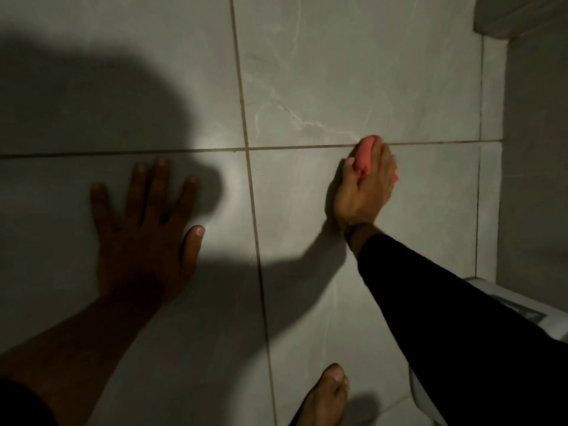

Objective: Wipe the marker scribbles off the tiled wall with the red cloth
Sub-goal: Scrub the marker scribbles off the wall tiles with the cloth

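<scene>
**Red cloth pressed to the tile joint, left hand flat in shadow**

The right hand (364, 187), right of centre in the frame, is closed around the red cloth (364, 158) and presses it against the tiled wall (322, 72) right at the horizontal grout line. Only a bunched end of the cloth shows above the thumb and a sliver of red past the fingers; the rest is hidden inside the grip. The black sleeve (445, 318) runs from the wrist down to the lower right corner, where it is cut off by the frame edge.

The left hand (144, 229), in the left half of the frame, lies flat on the wall with its fingers spread wide, holding nothing. It sits mostly inside a large dark shadow (76, 103) that covers the upper left and lower middle of the frame, so its detail is hard to make out; only the thumb tip catches the light.

No marker lines can be told apart from the pale veining of the tiles in this dim light. A bare foot (325, 398) shows at the bottom edge, cut off below the toes. A white object (504, 299) at the right edge is mostly hidden behind the sleeve, and what it is cannot be told.
</scene>
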The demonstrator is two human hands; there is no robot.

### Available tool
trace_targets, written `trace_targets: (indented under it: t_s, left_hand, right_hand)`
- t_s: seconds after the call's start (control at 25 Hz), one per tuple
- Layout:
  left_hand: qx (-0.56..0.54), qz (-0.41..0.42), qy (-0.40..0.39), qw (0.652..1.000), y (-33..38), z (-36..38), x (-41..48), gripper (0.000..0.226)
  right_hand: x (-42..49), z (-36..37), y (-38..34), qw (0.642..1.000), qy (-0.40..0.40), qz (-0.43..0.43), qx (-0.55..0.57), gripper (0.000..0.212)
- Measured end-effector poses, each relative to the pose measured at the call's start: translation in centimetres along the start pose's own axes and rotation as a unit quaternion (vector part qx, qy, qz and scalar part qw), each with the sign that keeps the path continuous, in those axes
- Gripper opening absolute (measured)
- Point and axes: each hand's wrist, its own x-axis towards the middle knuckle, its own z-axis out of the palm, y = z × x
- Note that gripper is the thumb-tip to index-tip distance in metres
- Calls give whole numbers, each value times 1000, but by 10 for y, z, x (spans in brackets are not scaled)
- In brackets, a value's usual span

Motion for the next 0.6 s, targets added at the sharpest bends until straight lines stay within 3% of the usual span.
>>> trace_targets:
  t_s: [0.04, 0.08, 0.12, 0.2, 0.28, 0.32, 0.36, 0.4, 0.44, 0.48, 0.52, 0.6]
  left_hand:
    - [2, 2, -1, 1000, 0, 0, 0, 74]
    - [1, 4, -3, 1000, -1, 1, 0, 74]
    - [0, 6, -3, 1000, -2, 0, -1, 75]
    - [4, 4, 3, 1000, -3, -1, -1, 75]
    - [1, 1, -3, 1000, -2, -4, -1, 75]
    - [-2, 1, -5, 1000, -1, -5, -1, 76]
    - [-3, 3, -6, 1000, 0, -4, 0, 76]
    - [-4, 6, -7, 1000, 0, -4, 1, 76]
    - [-5, 8, -7, 1000, -1, -2, 0, 76]
    - [-6, 8, -5, 1000, -3, -2, 0, 76]
    - [-6, 6, -2, 1000, -3, -3, -1, 76]
    - [-2, 2, -2, 1000, -1, -5, -1, 76]
  right_hand:
    - [-10, 8, -15, 998, 18, 63, 17, 75]
    - [-33, 18, -33, 999, 34, 20, 26, 75]
    - [-64, 28, -47, 996, 12, -87, 20, 74]
    - [-128, 35, -44, 946, -94, -310, 7, 76]
    - [-122, 20, -7, 925, -118, -361, -25, 73]
    - [-108, 12, 13, 955, -96, -282, -21, 71]
    - [-94, 3, 25, 990, -71, -126, 1, 70]
    - [-92, -2, 27, 999, -39, 10, 17, 71]
    - [-106, 2, 18, 996, -14, 88, 20, 72]
    - [-133, 10, 2, 997, 0, 71, -2, 72]
    - [-174, 16, -13, 999, -31, -36, -20, 71]
    - [-238, 14, -14, 952, -129, -276, -17, 70]
